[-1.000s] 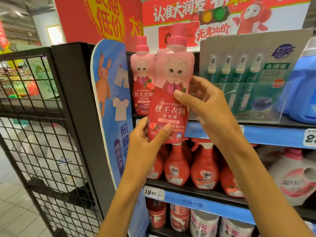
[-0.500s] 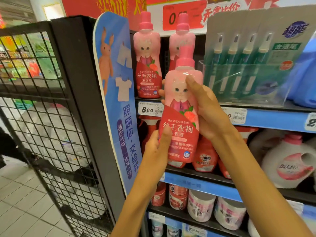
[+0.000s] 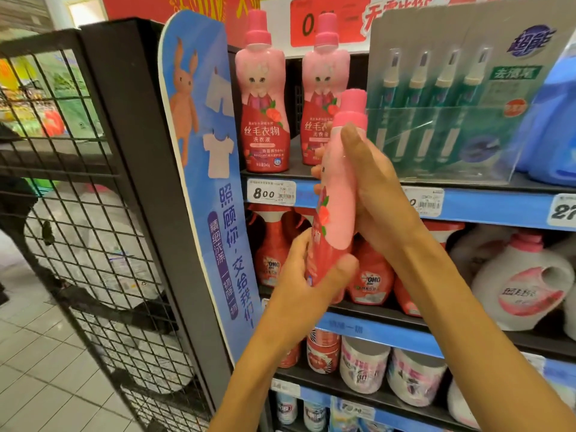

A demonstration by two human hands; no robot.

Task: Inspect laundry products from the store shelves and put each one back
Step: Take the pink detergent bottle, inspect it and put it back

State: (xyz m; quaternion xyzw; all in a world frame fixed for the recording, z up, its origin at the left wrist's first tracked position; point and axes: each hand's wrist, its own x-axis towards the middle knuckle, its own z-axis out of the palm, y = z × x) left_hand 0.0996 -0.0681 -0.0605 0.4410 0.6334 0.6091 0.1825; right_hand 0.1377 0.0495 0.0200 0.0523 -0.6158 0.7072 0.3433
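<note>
Right fingers [image 3: 358, 145] wrapped round neck of pink detergent bottle [image 3: 338, 207]; left hand [image 3: 307, 275] clamped at base, bottle held before shelf edge [image 3: 498, 207]. Glossy, rigid plastic, probably full: weighty, slick. Waist narrowing likely safest hold.

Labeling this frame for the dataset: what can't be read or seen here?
- Held pink bottle, head view: turned edge-on, front label mostly hidden; left hand covers its base, right hand its back.
- Right-hand shelf bottle: lower label blocked by the held bottle.
- Price tag behind the right hand: first digits covered.
- Price tag: cut by the right edge.
- Red sign: cropped by the top edge.
- Tub labels: blurred.
</note>
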